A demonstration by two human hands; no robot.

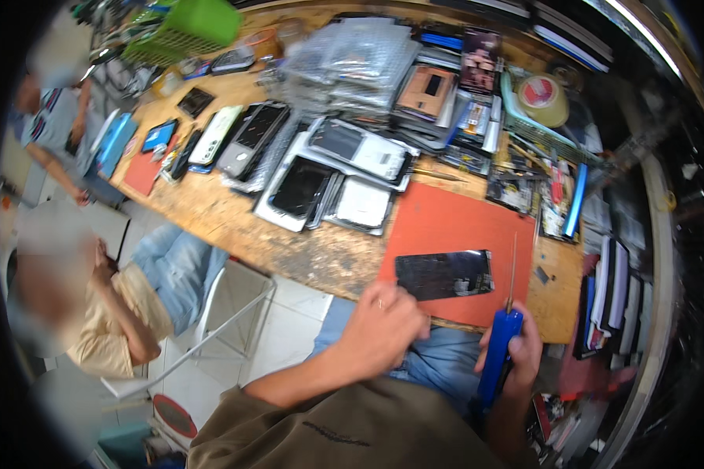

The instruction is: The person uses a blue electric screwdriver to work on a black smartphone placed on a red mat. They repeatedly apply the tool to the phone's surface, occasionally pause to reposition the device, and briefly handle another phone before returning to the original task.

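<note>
A dark phone screen panel point(444, 274), scuffed at its right end, lies flat on an orange-red mat point(461, 219) at the bench's near edge. My right hand point(522, 356) is wrapped round the blue handle of a slim powered tool point(499, 352). From its top a long thin metal shaft points up and away, just right of the panel. My left hand point(385, 322), with a ring on one finger, hovers at the panel's near left corner. Its fingers are curled in, and what they hold, if anything, is hidden.
Left of the mat lie several phones and phone parts point(303, 186). Stacked bubble-wrap packs point(352, 62) stand behind. A tray of small tools point(540, 180) and a round tub point(544, 94) sit at the right. Two people sit at the left, one near a white folding chair point(211, 332).
</note>
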